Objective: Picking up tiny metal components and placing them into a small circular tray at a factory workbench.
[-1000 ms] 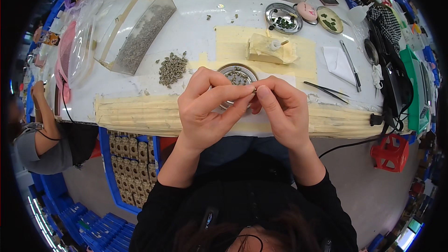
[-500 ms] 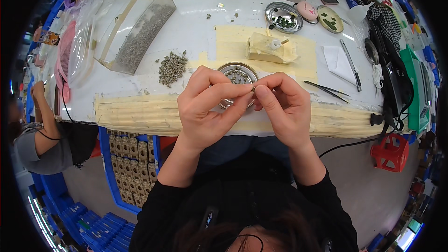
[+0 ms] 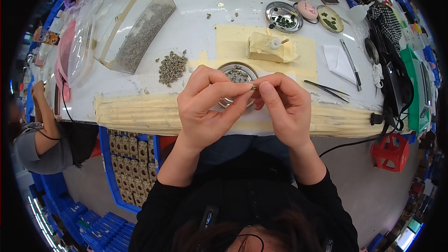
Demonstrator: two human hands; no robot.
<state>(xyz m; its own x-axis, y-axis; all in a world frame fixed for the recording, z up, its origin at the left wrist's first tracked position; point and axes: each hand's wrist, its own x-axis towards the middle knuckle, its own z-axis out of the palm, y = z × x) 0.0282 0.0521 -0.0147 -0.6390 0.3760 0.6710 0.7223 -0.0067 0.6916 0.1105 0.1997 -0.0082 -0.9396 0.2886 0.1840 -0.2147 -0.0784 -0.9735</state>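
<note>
Over the near edge of the table, my left hand [image 3: 210,102] pinches a small metal-coloured piece [image 3: 253,88] between thumb and forefinger. My right hand [image 3: 282,102] meets it there, its thumb and fingertips closed at the same piece. The piece is mostly covered by the fingertips, so its exact kind does not show. Just beyond and partly behind my hands stands a round metal dish [image 3: 254,71] holding several small metal pieces. To the left of my hands lies a heap of similar small metal pieces [image 3: 172,68].
A clear box [image 3: 144,32] of small grey pieces stands far left. Ahead is a tape-covered block [image 3: 270,49]. Black tweezers [image 3: 326,90], a pen-like tool [image 3: 351,65] and dishes of green pieces [image 3: 284,17] are at right. A blue crate [image 3: 110,177] stands below the table.
My right thumb and fingertips have shifted slightly at the small piece. My left hand stays almost still, and the things on the table have not moved.
</note>
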